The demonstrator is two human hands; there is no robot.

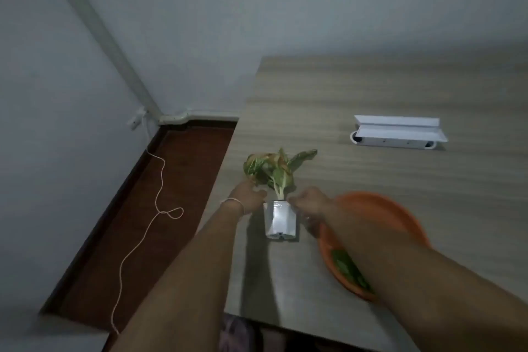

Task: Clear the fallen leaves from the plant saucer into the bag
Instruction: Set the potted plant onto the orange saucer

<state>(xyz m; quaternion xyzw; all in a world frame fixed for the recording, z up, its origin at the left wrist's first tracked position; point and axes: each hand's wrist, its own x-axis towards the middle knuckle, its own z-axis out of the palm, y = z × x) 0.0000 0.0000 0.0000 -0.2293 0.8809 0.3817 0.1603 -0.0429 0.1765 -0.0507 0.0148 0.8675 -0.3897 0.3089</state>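
Where walls meet, wood-grain table (400,88) overhangs dark floor (171,180).

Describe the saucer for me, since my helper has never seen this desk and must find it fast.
Start at the wooden table against the grey wall. Near its front edge, right of the small white pot holding a leafy plant, lies the saucer, partly under the right forearm. It is the only orange, round thing there, with green leaves in it.

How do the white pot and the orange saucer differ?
The pot is white, tall and narrow; the saucer is orange, wide and shallow. The pot holds an upright plant; the saucer holds a loose green leaf. Both hands, left hand and right hand, are at the pot's rim; neither grips the saucer. Both stand on the table.
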